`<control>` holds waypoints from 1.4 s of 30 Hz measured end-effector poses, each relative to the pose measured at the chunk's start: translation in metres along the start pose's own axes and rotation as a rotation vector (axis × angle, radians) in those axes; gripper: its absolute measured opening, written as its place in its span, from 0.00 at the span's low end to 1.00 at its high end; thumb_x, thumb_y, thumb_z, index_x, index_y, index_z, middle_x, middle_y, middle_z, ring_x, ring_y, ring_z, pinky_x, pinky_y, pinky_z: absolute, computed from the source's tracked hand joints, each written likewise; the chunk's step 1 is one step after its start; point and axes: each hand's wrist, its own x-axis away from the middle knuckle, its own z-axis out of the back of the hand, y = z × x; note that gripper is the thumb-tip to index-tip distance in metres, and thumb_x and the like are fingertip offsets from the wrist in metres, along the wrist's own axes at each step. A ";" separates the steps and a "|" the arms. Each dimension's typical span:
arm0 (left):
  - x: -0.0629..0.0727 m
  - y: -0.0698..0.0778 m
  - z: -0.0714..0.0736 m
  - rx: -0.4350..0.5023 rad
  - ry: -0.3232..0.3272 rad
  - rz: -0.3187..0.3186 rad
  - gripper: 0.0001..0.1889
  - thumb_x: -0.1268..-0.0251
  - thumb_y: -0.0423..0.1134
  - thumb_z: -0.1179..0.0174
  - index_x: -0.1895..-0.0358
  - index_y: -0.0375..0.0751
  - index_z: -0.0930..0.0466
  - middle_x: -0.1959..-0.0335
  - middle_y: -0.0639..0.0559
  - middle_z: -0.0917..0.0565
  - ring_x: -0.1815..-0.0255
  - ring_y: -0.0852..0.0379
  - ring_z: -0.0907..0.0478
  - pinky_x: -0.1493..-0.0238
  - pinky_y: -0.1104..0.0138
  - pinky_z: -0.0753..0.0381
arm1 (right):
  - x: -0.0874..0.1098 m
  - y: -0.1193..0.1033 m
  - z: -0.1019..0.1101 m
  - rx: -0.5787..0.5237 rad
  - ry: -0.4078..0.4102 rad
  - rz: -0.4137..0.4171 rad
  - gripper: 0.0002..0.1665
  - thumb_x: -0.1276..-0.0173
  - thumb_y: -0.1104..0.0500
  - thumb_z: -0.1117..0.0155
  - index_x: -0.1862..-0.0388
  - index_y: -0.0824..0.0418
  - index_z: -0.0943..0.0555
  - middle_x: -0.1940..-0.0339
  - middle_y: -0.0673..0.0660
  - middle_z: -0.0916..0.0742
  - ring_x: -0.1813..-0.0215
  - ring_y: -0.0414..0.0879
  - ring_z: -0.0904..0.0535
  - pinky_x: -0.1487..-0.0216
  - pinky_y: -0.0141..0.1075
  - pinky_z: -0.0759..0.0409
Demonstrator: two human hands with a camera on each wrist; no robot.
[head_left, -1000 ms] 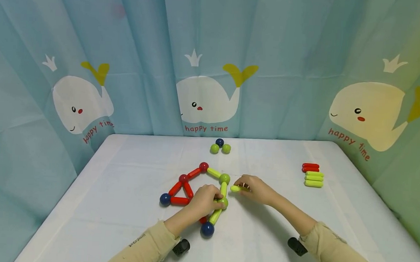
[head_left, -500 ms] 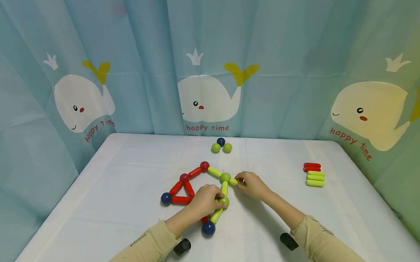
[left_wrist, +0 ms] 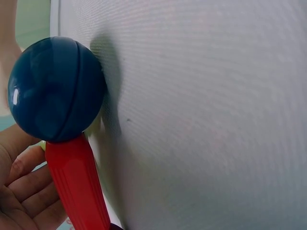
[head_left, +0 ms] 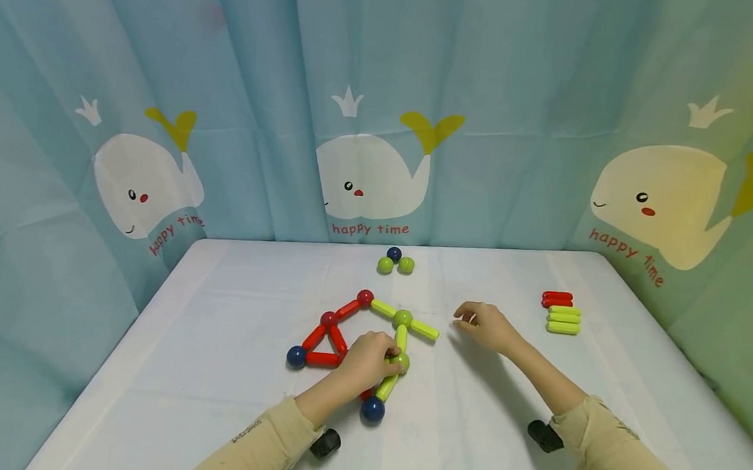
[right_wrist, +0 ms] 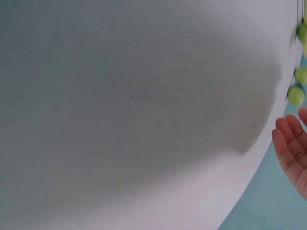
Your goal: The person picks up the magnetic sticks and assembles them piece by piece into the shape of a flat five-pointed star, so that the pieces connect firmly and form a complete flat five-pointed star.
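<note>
On the table lies a frame of magnetic sticks and balls, with a red stick (head_left: 323,360), a red ball (head_left: 329,320) and a blue ball (head_left: 372,410). My left hand (head_left: 362,363) pinches a light green ball (head_left: 404,364) at its right side; the hand hides part of the frame. Another green ball (head_left: 403,318) has a light green stick (head_left: 424,330) angled out to the right. Apart from that stick, my right hand (head_left: 489,327) hovers with loosely bent fingers, holding nothing. The left wrist view shows a blue ball (left_wrist: 56,89) joined to a red stick (left_wrist: 76,182).
Behind the frame sit a loose dark blue ball (head_left: 394,254) and two green balls (head_left: 385,265). At the right lie red sticks (head_left: 556,300) and several light green sticks (head_left: 563,320). A whale-print curtain (head_left: 386,70) hangs behind the white table (head_left: 210,412).
My right hand brought the light green stick to the upper green ball, let it go there, and moved away to the right. My left hand has stayed in place.
</note>
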 end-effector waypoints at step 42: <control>0.002 0.000 0.001 0.026 0.000 0.024 0.09 0.47 0.41 0.31 0.64 0.42 0.15 0.68 0.54 0.17 0.69 0.63 0.25 0.67 0.72 0.25 | 0.072 0.110 0.070 0.362 0.174 -0.111 0.09 0.53 0.75 0.32 0.72 0.72 0.23 0.74 0.65 0.20 0.71 0.58 0.24 0.68 0.52 0.24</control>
